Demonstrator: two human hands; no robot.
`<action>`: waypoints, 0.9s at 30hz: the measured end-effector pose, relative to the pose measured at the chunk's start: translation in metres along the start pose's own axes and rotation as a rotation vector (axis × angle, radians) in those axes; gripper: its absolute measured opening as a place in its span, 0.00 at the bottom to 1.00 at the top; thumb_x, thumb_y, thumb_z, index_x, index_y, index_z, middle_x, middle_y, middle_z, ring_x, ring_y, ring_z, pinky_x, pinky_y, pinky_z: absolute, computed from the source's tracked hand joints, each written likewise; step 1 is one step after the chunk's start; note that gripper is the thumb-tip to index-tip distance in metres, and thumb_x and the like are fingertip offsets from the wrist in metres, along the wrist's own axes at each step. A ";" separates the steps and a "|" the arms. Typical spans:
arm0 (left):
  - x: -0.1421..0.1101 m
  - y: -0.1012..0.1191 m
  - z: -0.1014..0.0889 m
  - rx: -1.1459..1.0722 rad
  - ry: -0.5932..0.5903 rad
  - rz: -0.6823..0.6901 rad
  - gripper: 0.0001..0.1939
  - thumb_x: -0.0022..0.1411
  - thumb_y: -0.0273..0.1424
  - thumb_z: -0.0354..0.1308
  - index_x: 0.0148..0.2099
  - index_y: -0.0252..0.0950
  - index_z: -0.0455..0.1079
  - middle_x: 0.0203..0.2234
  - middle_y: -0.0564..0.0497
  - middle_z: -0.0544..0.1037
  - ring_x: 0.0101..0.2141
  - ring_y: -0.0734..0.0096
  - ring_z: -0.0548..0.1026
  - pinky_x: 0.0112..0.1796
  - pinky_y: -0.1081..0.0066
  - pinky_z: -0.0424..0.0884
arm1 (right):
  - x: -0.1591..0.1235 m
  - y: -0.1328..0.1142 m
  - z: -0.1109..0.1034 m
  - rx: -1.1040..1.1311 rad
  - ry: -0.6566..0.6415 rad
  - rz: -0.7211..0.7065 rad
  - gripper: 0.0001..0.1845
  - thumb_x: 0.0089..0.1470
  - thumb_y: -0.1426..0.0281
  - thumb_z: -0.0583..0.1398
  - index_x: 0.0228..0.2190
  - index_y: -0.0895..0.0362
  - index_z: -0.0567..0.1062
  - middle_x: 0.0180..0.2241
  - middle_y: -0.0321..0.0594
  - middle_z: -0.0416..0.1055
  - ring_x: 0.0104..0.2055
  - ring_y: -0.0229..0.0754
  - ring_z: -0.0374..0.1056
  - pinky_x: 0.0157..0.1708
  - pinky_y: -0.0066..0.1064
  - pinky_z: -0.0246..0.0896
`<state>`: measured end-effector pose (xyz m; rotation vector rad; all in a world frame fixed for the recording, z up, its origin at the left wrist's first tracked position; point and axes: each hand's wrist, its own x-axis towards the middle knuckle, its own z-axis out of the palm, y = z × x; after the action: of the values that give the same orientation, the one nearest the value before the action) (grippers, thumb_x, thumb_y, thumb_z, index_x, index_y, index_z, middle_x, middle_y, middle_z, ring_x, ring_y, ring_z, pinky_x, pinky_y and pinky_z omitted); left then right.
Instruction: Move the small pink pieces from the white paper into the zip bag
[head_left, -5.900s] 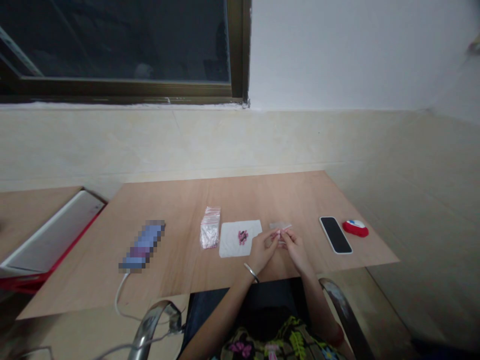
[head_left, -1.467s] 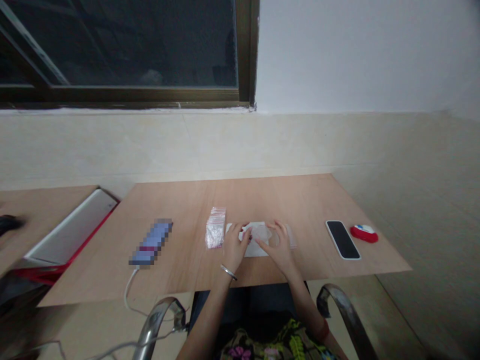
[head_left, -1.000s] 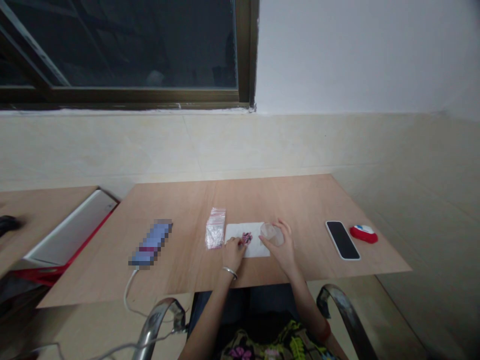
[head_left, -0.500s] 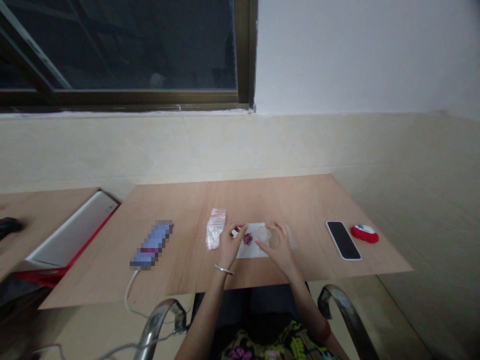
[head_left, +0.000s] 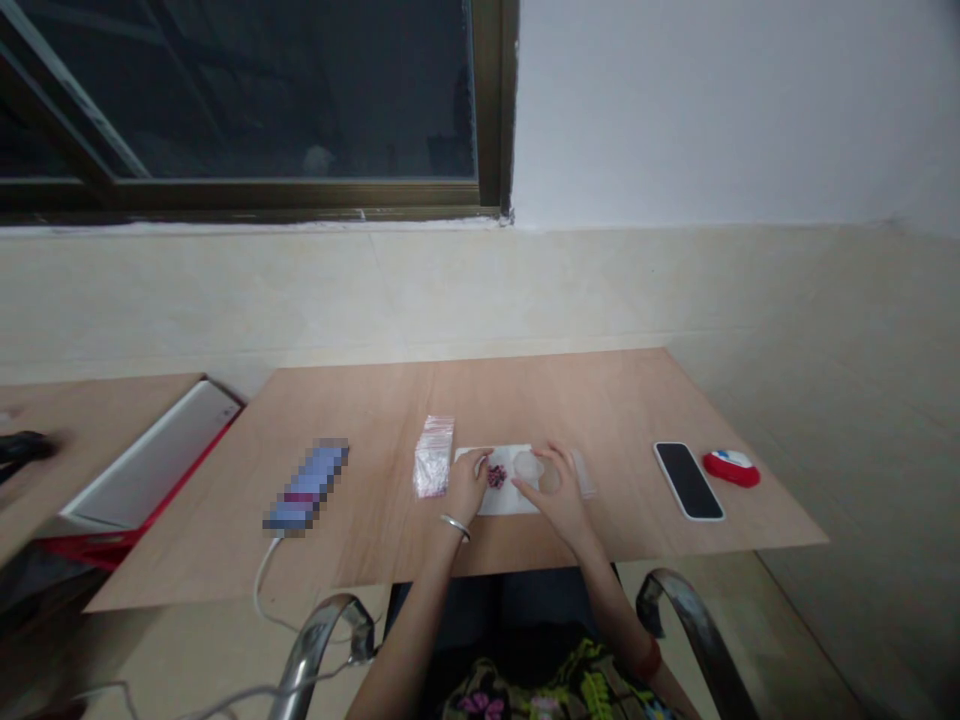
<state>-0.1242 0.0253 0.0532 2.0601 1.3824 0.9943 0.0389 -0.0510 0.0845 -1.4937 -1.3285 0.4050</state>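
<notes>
A small cluster of dark red and purple beads (head_left: pixel 496 476) lies on a white sheet of paper (head_left: pixel 510 505). My left hand (head_left: pixel 468 484), a silver bangle on its wrist, rests at the sheet's left edge beside the beads. Its thumb and fingertips are pinched together; anything between them is too small to make out. To the right of the beads is a shallow, translucent round dish (head_left: pixel 527 466). My right hand (head_left: pixel 561 492) curves round it, thumb at its near edge and fingers at its far right. Another pale, rounded shape shows under that hand, unclear.
A stack of small clear zip bags (head_left: pixel 434 460) lies left of the paper, and a clear bag (head_left: pixel 584 474) right of my right hand. A blurred phone (head_left: pixel 307 490) on a cable is at left. A white-edged phone (head_left: pixel 688 482) and a red item (head_left: pixel 731 468) are at right.
My left hand has shifted slightly right, and its fingers have come closer together beside the beads. My right hand stays round the dish. The view has moved a little.
</notes>
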 end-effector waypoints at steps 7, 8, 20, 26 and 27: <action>0.008 -0.027 0.014 0.191 -0.359 0.078 0.21 0.54 0.17 0.48 0.44 0.41 0.73 0.42 0.50 0.77 0.51 0.64 0.67 0.50 0.64 0.61 | 0.002 -0.004 -0.003 0.004 0.017 0.001 0.24 0.42 0.59 0.64 0.42 0.55 0.70 0.50 0.48 0.60 0.54 0.49 0.58 0.53 0.44 0.55; 0.008 -0.026 0.015 0.212 -0.379 0.080 0.21 0.54 0.18 0.48 0.44 0.42 0.73 0.41 0.51 0.77 0.52 0.64 0.67 0.50 0.64 0.60 | 0.002 -0.004 -0.004 0.007 0.023 0.002 0.24 0.42 0.60 0.64 0.42 0.55 0.70 0.49 0.48 0.61 0.54 0.49 0.58 0.53 0.44 0.55; -0.004 -0.039 0.011 0.230 -0.203 0.038 0.11 0.59 0.26 0.49 0.38 0.35 0.73 0.32 0.46 0.76 0.37 0.66 0.71 0.41 0.68 0.63 | 0.000 0.001 0.000 0.021 0.022 -0.006 0.23 0.42 0.61 0.64 0.41 0.55 0.70 0.49 0.47 0.61 0.55 0.49 0.57 0.53 0.43 0.55; -0.002 -0.046 0.016 0.252 -0.180 0.009 0.11 0.59 0.26 0.50 0.36 0.34 0.74 0.32 0.45 0.75 0.37 0.66 0.70 0.41 0.67 0.63 | -0.001 -0.001 -0.001 0.033 0.003 0.019 0.23 0.42 0.59 0.64 0.41 0.54 0.70 0.50 0.46 0.61 0.55 0.48 0.58 0.53 0.44 0.55; -0.001 -0.046 0.016 0.253 -0.184 0.002 0.11 0.59 0.26 0.50 0.36 0.34 0.74 0.32 0.45 0.75 0.37 0.66 0.70 0.41 0.67 0.63 | -0.001 -0.001 -0.002 0.034 0.006 0.024 0.23 0.42 0.59 0.64 0.42 0.54 0.70 0.50 0.46 0.61 0.55 0.48 0.58 0.53 0.44 0.54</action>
<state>-0.1390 0.0420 0.0097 2.2692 1.4700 0.6369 0.0395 -0.0527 0.0854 -1.4835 -1.2937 0.4358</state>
